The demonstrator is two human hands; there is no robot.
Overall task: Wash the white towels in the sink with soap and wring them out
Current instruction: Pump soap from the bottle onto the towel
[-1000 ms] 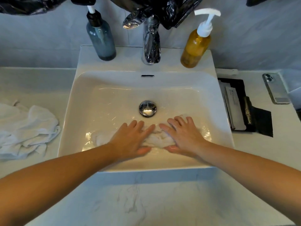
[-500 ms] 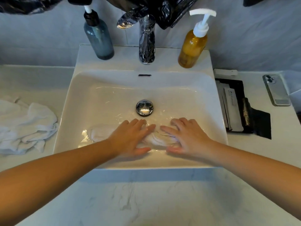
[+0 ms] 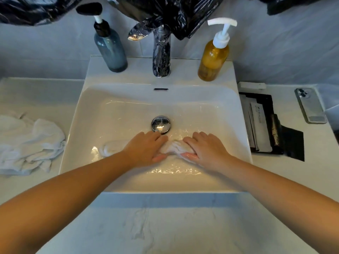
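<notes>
Both palms down on the wet white towel in the sink.

Left hand lies flat with fingers straight, pressing the middle of the towel, whose rolled end sticks out to the left of my wrist. Right hand covers the other end, fingers slightly bent over the bunched cloth and thumb along its near side; whether it pinches I cannot tell. My left fingertips reach just short of the drain plug. Shallow water ripples toward the near wall of the basin, while open basin runs back to the faucet and amber soap bottle. A second towel lies crumpled on the counter to the left.
</notes>
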